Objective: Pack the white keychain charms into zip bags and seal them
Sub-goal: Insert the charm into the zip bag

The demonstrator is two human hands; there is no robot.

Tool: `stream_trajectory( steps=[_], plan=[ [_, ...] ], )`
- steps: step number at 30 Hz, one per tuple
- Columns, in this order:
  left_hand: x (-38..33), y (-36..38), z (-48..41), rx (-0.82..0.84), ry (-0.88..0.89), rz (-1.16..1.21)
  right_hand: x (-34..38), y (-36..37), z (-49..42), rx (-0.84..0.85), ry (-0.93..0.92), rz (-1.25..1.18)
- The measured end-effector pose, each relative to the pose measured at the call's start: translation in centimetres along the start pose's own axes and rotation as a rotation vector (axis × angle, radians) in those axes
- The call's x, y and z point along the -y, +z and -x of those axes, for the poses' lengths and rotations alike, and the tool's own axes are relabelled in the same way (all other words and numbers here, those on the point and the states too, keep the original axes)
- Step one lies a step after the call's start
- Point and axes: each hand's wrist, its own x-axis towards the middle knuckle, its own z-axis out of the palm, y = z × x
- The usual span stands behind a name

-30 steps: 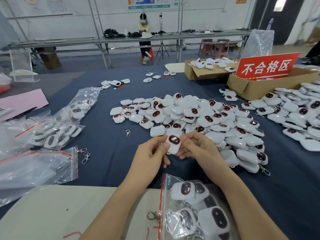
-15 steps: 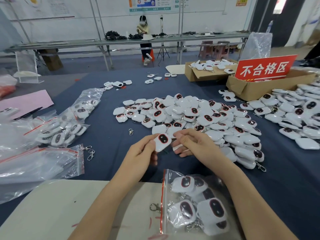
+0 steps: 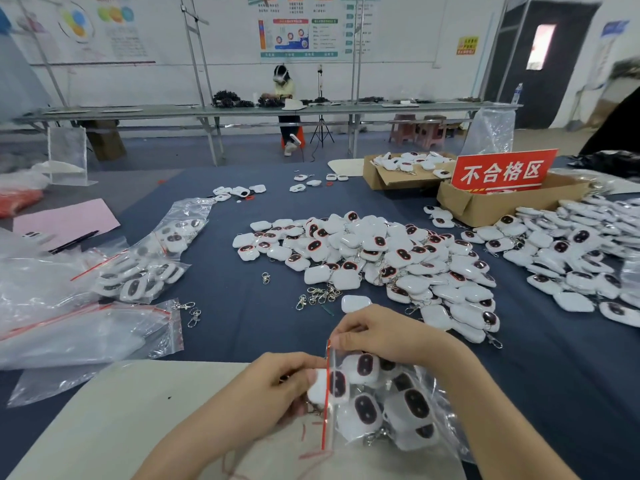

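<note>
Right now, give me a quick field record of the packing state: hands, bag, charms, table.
left hand: holds a white charm at the bag's mouth
right hand: pinches the top edge of the bag
bag state: unsealed, several packed charms inside
loose pile: on the blue cloth, beyond the hands
filled bags: left side of the table
step: inserting; sealing not yet done
</note>
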Motion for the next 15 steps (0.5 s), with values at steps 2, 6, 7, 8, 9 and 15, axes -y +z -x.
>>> stream_trajectory(
  steps=[2,6,7,8,9,15],
  plan=[
    [-0.5,0.7,-0.2,0.009,0.007,0.043,-0.1,0.1,0.1,-0.011,-0.013,-0.018],
    [-1.0,2.2,-1.1,-0.076,-0.012,0.181,-0.3,-0.1,0.4,-0.028,-0.047,-0.107],
    [-0.9,2.3,-1.2,-0.081,-0.011,0.161,-0.4,-0.1,0.5,-0.031,-0.052,-0.119],
    [-0.9,2.4,-1.2,-0.064,-0.008,0.132,-0.5,-0.1,0.5,-0.037,-0.055,-0.123],
    [-1.0,2.4,-1.2,-0.026,-0.005,0.113,-0.5,-0.1,0.4,-0.043,-0.054,-0.123],
    [-0.3,1.9,-1.2,-0.032,-0.016,0.352,-0.6,-0.1,0.2,-0.021,-0.069,-0.114]
  ],
)
